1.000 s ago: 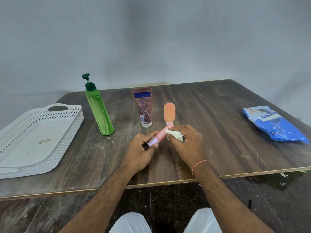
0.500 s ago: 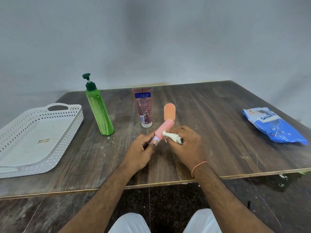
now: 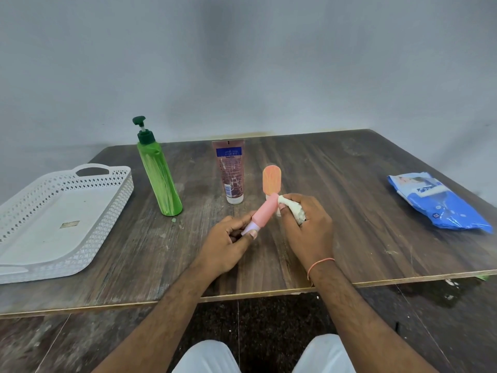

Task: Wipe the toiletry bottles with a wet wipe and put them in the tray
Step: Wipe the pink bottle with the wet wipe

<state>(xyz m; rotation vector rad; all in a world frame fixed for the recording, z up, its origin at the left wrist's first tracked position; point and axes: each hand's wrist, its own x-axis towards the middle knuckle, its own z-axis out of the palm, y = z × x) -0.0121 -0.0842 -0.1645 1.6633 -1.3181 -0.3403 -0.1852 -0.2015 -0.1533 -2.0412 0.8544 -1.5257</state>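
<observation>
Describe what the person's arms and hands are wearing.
Both forearms are bare, with no sleeves in view and no gloves on either hand. The left hand shows no ring, watch or band. The right hand has a thin orange thread bracelet looped round the wrist. White trousers show at the bottom edge.

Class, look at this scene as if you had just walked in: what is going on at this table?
A person is cleaning toiletries. The left hand holds a small pink bottle by its pale cap end, tilted above the table, while the right hand rubs a crumpled wet wipe against its far end. A green pump bottle, a brown tube and an orange tube stand on the wooden table. The white tray on the left holds no bottles yet. A blue wipes pack lies at right.
</observation>
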